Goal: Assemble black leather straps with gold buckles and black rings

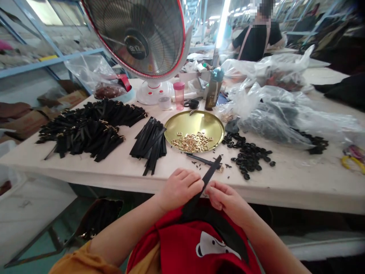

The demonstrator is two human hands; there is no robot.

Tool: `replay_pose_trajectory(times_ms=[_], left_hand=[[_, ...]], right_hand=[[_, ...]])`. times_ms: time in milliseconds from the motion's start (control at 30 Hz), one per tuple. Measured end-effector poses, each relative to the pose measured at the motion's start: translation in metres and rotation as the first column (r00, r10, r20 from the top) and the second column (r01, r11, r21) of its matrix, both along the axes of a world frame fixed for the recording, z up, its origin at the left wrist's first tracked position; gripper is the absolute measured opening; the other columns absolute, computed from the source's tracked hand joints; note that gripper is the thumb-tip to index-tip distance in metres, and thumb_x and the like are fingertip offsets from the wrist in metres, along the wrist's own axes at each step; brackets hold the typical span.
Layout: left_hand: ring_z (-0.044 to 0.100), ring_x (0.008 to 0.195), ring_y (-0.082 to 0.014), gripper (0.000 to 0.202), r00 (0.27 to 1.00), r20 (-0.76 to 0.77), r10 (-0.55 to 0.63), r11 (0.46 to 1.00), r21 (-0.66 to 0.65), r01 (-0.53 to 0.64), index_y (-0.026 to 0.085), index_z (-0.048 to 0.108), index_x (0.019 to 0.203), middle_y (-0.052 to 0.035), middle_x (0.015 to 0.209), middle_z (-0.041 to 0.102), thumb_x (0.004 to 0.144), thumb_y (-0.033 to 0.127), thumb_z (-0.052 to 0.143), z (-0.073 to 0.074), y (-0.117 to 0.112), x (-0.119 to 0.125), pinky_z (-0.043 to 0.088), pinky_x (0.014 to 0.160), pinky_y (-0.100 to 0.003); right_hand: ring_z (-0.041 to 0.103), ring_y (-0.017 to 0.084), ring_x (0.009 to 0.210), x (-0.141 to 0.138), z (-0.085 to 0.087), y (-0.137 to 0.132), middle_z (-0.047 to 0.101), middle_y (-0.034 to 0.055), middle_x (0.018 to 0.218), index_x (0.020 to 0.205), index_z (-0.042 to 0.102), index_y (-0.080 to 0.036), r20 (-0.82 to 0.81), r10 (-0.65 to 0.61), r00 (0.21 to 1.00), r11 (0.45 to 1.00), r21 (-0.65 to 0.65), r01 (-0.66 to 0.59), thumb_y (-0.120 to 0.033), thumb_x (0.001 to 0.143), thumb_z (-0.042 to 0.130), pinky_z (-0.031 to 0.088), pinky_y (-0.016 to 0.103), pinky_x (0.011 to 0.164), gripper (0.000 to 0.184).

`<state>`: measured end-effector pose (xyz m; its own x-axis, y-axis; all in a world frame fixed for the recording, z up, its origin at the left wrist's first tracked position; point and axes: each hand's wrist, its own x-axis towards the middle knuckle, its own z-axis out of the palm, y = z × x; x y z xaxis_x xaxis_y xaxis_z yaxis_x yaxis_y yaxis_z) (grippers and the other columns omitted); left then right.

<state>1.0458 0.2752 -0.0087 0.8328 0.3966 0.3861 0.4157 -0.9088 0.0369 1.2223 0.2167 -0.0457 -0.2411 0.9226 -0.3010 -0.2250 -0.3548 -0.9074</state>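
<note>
My left hand [184, 186] is closed around a black strap [210, 173], whose free end slants up and to the right over the table edge. Close beside it, my right hand [224, 198] has its fingers curled in a pinch near the strap; what lies between the fingertips is hidden. Just beyond my hands is a gold round tray [176, 127] with a heap of small gold buckles [194, 142]. A thin black tool [199, 158] lies in front of the tray, partly behind the strap. Black round pieces [252, 154] are scattered to its right.
Flat black straps [149, 142] are stacked left of the tray, with a large pile of buckled straps [85, 125] farther left. A fan [139, 42], a pink-lidded cup [179, 97] and a dark bottle [213, 91] stand behind. Plastic bags [273, 110] cover the right; a person [252, 42] works beyond.
</note>
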Motion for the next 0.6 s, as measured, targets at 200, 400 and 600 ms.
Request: replay_pose_trajectory(times_ms=[200, 400, 600], left_hand=[[0.054, 0.082, -0.0149, 0.014, 0.985, 0.165, 0.053, 0.998, -0.037, -0.048, 0.017, 0.057, 0.084, -0.004, 0.088, 0.063, 0.086, 0.019, 0.044, -0.032, -0.018, 0.005, 0.038, 0.075, -0.028], [0.055, 0.085, -0.0169, 0.018, 0.955, 0.232, 0.185, 0.927, -0.363, -0.092, 0.017, 0.059, 0.084, -0.0069, 0.087, 0.062, 0.085, 0.021, 0.041, -0.045, -0.02, 0.008, 0.042, 0.077, -0.031], [0.052, 0.06, -0.0098, 0.026, 0.851, 0.144, 0.506, 0.079, -0.99, 0.121, 0.012, 0.055, 0.093, -0.0024, 0.075, 0.058, 0.084, 0.034, 0.042, -0.048, 0.011, 0.028, 0.044, 0.058, -0.022]], right_hand=[[0.026, 0.005, 0.043, -0.01, -0.008, -0.017, 0.036, -0.0075, 0.047, 0.062, 0.04, -0.018, -0.053, -0.091, 0.994, 0.994, -0.066, 0.088, -0.043, 0.079, 0.053, 0.016, 0.023, 0.044, 0.033], [0.026, 0.006, 0.045, -0.012, -0.013, -0.012, 0.035, -0.0076, 0.048, 0.064, 0.041, -0.018, -0.027, -0.13, 0.991, 0.99, -0.056, 0.129, -0.039, 0.078, 0.054, 0.017, 0.023, 0.045, 0.029], [0.023, 0.006, 0.047, -0.012, -0.014, 0.001, 0.032, -0.0075, 0.052, 0.073, 0.048, -0.017, 0.067, -0.107, 0.992, 0.99, -0.088, 0.113, -0.04, 0.076, 0.054, 0.015, 0.022, 0.045, 0.024]])
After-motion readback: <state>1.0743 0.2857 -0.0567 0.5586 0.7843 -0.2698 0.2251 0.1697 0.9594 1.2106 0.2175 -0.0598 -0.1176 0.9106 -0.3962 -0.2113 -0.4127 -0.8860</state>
